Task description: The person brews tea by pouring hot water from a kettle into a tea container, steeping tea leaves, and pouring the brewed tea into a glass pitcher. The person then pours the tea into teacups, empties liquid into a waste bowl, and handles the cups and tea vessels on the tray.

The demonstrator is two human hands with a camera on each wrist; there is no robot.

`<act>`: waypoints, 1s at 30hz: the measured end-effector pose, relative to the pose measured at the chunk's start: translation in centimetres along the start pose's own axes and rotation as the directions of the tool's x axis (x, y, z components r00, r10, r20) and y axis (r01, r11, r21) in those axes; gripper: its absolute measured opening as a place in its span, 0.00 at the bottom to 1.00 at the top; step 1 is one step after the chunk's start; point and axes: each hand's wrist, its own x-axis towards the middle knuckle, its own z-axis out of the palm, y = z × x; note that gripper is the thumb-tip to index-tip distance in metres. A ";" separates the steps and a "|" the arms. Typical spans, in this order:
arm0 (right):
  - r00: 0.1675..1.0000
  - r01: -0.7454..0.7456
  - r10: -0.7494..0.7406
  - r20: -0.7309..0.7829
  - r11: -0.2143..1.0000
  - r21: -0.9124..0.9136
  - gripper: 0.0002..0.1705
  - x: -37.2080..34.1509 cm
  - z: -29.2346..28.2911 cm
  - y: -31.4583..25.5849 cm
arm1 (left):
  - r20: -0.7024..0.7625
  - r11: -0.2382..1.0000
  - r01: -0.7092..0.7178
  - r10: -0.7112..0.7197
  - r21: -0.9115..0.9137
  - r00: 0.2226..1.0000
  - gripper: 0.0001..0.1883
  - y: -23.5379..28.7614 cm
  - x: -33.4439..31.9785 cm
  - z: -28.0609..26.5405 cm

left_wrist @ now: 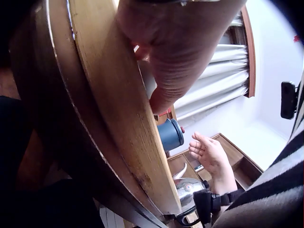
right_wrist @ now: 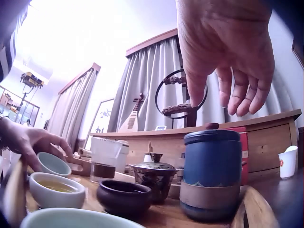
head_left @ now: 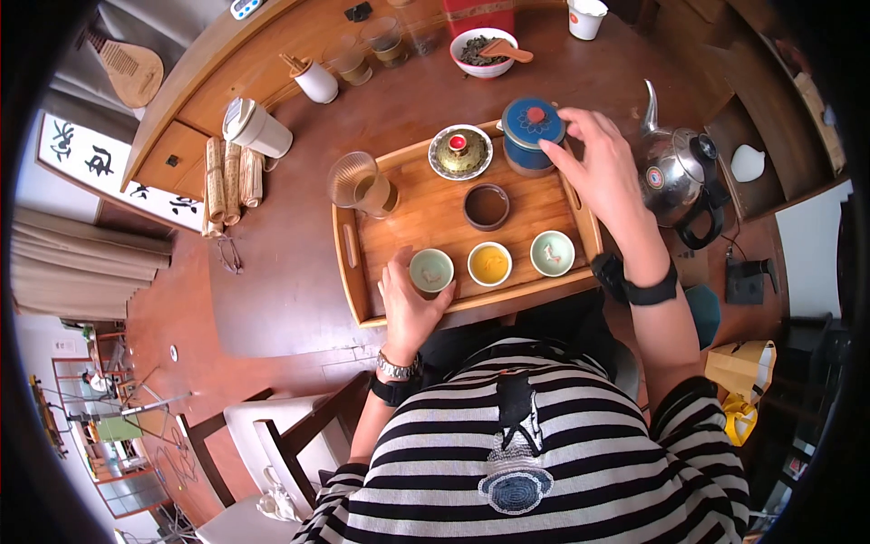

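Note:
My left hand [head_left: 410, 304] grips a pale green teacup [head_left: 431, 270] at the front left of the wooden tray [head_left: 421, 218], thumb on one side and fingers on the other. In the right wrist view this cup sits slightly tilted in the fingers. A teacup of yellow tea [head_left: 490, 264] and another pale green teacup [head_left: 553, 253] stand in a row beside it. My right hand [head_left: 603, 163] hovers with loose fingers over the right side of a blue lidded canister [right_wrist: 211, 164], holding nothing. The canister's lid, with its reddish knob [head_left: 536, 115], is on.
A dark bowl [head_left: 487, 207], a patterned lidded bowl [head_left: 460, 168] and a glass pitcher [head_left: 367, 189] share the tray. To its right stands a steel kettle [head_left: 672, 172]. Behind are a bowl of tea leaves [head_left: 471, 53] with a wooden scoop and a white cup [head_left: 586, 18].

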 end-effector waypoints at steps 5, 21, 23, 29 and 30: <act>1.000 0.002 0.000 0.021 0.992 -0.127 0.19 2.1 2.3 0.6 | 0.027 1.000 -0.011 0.010 0.023 1.000 0.37 0.1 0.0 -0.1; 0.994 -0.023 0.053 -0.094 0.956 0.292 0.09 0.7 0.8 -1.2 | 0.094 1.000 0.005 -0.007 0.017 0.996 0.39 0.0 0.3 -0.1; 0.988 -0.092 0.039 0.150 0.927 0.364 0.09 -0.4 -0.5 -1.8 | 0.109 1.000 0.015 -0.017 0.016 0.994 0.39 0.1 0.3 -0.1; 0.900 -0.198 0.131 0.416 0.973 0.122 0.09 -3.8 0.2 -1.0 | 0.130 0.999 0.008 -0.013 0.040 0.991 0.40 0.1 0.4 -0.2; 0.916 -0.130 0.119 0.382 0.991 0.005 0.09 -4.2 0.5 -0.6 | 0.124 1.000 0.011 -0.014 0.027 0.992 0.39 0.0 0.4 -0.2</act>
